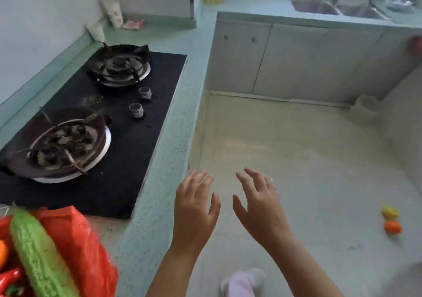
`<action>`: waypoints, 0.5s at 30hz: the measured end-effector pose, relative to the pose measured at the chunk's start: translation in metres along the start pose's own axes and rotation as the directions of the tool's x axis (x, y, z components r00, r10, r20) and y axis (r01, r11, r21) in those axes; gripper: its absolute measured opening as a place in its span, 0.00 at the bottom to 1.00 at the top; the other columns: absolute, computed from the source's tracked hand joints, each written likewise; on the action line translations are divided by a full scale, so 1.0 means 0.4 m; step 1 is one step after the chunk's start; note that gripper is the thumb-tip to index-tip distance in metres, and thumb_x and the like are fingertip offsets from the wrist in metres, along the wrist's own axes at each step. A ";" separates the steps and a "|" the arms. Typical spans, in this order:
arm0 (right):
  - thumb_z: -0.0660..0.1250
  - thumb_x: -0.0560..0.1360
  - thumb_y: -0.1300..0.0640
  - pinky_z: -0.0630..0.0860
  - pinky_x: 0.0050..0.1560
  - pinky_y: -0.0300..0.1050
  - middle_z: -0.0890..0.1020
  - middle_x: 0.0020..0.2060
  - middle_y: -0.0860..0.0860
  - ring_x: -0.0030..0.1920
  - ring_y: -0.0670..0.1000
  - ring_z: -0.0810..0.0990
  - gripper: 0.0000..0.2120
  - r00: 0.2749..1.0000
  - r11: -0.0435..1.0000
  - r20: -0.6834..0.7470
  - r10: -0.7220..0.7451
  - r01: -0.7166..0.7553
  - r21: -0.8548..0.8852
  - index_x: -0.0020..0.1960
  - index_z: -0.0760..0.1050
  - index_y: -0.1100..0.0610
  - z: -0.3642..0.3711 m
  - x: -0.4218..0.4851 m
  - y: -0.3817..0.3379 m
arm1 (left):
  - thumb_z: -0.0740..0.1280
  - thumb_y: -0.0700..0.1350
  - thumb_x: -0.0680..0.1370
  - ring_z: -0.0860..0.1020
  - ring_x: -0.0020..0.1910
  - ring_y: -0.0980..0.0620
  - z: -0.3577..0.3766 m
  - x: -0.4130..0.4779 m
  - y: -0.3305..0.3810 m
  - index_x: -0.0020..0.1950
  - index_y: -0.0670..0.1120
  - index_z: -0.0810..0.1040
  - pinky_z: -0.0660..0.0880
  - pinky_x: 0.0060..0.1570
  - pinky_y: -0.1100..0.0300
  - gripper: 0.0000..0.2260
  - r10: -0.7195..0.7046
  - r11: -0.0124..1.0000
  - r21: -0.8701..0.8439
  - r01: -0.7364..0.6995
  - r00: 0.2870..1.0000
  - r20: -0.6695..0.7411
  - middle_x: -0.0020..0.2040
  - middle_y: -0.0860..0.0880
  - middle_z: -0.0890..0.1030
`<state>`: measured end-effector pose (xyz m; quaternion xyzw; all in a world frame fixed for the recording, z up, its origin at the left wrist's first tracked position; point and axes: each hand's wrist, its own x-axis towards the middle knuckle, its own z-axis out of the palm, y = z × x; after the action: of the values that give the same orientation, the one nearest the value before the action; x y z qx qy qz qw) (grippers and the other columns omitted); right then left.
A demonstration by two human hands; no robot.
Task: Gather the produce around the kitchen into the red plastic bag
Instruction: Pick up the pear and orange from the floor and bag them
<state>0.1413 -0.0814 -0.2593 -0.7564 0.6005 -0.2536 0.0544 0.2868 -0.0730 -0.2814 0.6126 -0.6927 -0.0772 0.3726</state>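
Both hands reach forward with the backs up and hold nothing. Left hand (195, 207) hangs just off the counter's (159, 228) front edge, fingers straight, slightly spread and pointing away from the body, thumb out to the side. Right hand (260, 210) is level with it and close beside, not touching; its fingers are fanned wider and bend a little at the knuckles, with a pale ring on one finger. Both bare forearms come up from the bottom of the view and narrow toward each other at the wrists.

On the near end of the counter, just in front of the black stove (137, 136), sits the red plastic bag (75, 246), its mouth open. A bumpy green cucumber (38, 255) sticks out of it at a slant, with a red pepper (10, 278) beside it lower down.

Out on the floor (296, 159), well to the right of the hands, lie a yellow fruit (390, 212) and an orange fruit (392, 227), almost touching. A pink slipper (242, 283) shows below the right forearm.
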 end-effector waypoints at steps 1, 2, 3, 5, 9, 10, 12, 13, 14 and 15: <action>0.73 0.64 0.61 0.72 0.53 0.65 0.78 0.54 0.62 0.53 0.64 0.77 0.23 0.999 0.999 -0.021 0.034 -0.034 -0.008 0.57 0.72 0.61 -0.017 0.009 0.032 | 0.58 0.47 0.75 0.70 0.62 0.46 0.019 0.022 0.019 0.59 0.44 0.74 0.59 0.65 0.58 0.16 0.023 1.000 -0.006 -0.023 1.000 0.013 0.59 0.44 0.78; 0.73 0.64 0.61 0.72 0.53 0.66 0.78 0.54 0.62 0.53 0.64 0.77 0.22 0.997 0.998 -0.045 0.065 -0.066 -0.019 0.57 0.73 0.61 -0.034 0.018 0.066 | 0.58 0.47 0.74 0.71 0.62 0.46 0.039 0.046 0.039 0.59 0.44 0.75 0.62 0.64 0.57 0.16 0.048 0.999 -0.011 -0.048 0.999 0.023 0.58 0.44 0.79; 0.72 0.65 0.61 0.71 0.53 0.66 0.78 0.54 0.63 0.52 0.65 0.77 0.21 0.993 0.995 -0.070 0.094 -0.097 -0.032 0.56 0.73 0.62 -0.053 0.027 0.101 | 0.58 0.47 0.74 0.71 0.61 0.46 0.060 0.071 0.060 0.58 0.43 0.75 0.65 0.62 0.54 0.16 0.076 0.997 -0.013 -0.076 0.997 0.031 0.58 0.44 0.79; 0.70 0.65 0.60 0.70 0.53 0.68 0.78 0.54 0.63 0.53 0.65 0.77 0.21 0.981 0.986 -0.119 0.155 -0.162 -0.052 0.57 0.73 0.62 -0.093 0.042 0.173 | 0.58 0.47 0.74 0.70 0.61 0.47 0.107 0.122 0.105 0.57 0.43 0.76 0.68 0.60 0.51 0.16 0.135 0.991 -0.020 -0.134 0.989 0.052 0.57 0.44 0.79; 0.71 0.65 0.61 0.69 0.53 0.68 0.77 0.54 0.63 0.53 0.64 0.77 0.21 0.941 0.958 -0.217 0.259 -0.279 -0.067 0.57 0.73 0.63 -0.176 0.062 0.316 | 0.59 0.46 0.74 0.70 0.62 0.47 0.212 0.220 0.220 0.57 0.43 0.76 0.68 0.60 0.51 0.15 0.263 0.963 -0.090 -0.256 0.961 0.085 0.57 0.44 0.79; 0.69 0.66 0.59 0.70 0.53 0.67 0.77 0.54 0.63 0.53 0.64 0.77 0.20 0.930 0.951 -0.237 0.280 -0.303 -0.068 0.57 0.73 0.62 -0.197 0.065 0.351 | 0.59 0.46 0.73 0.71 0.61 0.47 0.238 0.244 0.255 0.56 0.44 0.76 0.69 0.59 0.51 0.14 0.297 0.952 -0.107 -0.287 0.951 0.087 0.56 0.44 0.80; 0.63 0.68 0.55 0.72 0.53 0.65 0.76 0.55 0.63 0.53 0.64 0.76 0.19 0.906 0.934 -0.271 0.325 -0.353 -0.061 0.57 0.71 0.61 -0.236 0.068 0.421 | 0.59 0.45 0.73 0.70 0.61 0.47 0.290 0.285 0.323 0.56 0.43 0.76 0.69 0.59 0.51 0.14 0.359 0.929 -0.135 -0.345 0.929 0.093 0.55 0.44 0.80; 0.60 0.69 0.53 0.73 0.52 0.64 0.76 0.55 0.63 0.54 0.64 0.76 0.19 0.894 0.924 -0.283 0.348 -0.378 -0.058 0.57 0.71 0.61 -0.254 0.067 0.456 | 0.60 0.45 0.73 0.70 0.61 0.47 0.317 0.302 0.357 0.55 0.42 0.77 0.69 0.58 0.50 0.14 0.387 0.916 -0.151 -0.371 0.917 0.097 0.55 0.44 0.80; 0.58 0.69 0.52 0.74 0.52 0.63 0.76 0.55 0.63 0.54 0.63 0.76 0.20 0.882 0.914 -0.292 0.370 -0.402 -0.057 0.58 0.71 0.61 -0.272 0.065 0.490 | 0.60 0.45 0.73 0.70 0.61 0.47 0.344 0.317 0.390 0.55 0.42 0.78 0.69 0.58 0.50 0.14 0.413 0.904 -0.168 -0.393 0.905 0.104 0.55 0.44 0.80; 0.57 0.69 0.51 0.74 0.52 0.62 0.76 0.55 0.63 0.54 0.63 0.76 0.21 0.870 0.903 -0.304 0.389 -0.425 -0.058 0.58 0.72 0.62 -0.291 0.061 0.522 | 0.60 0.45 0.73 0.71 0.60 0.47 0.370 0.331 0.422 0.55 0.42 0.78 0.70 0.58 0.49 0.14 0.436 0.892 -0.185 -0.413 0.893 0.113 0.54 0.44 0.80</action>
<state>-0.0913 -0.1354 -0.2316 -0.5700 0.7625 -0.3050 -0.0270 0.0667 -0.2045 -0.2357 0.4075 -0.8279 -0.0939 0.3737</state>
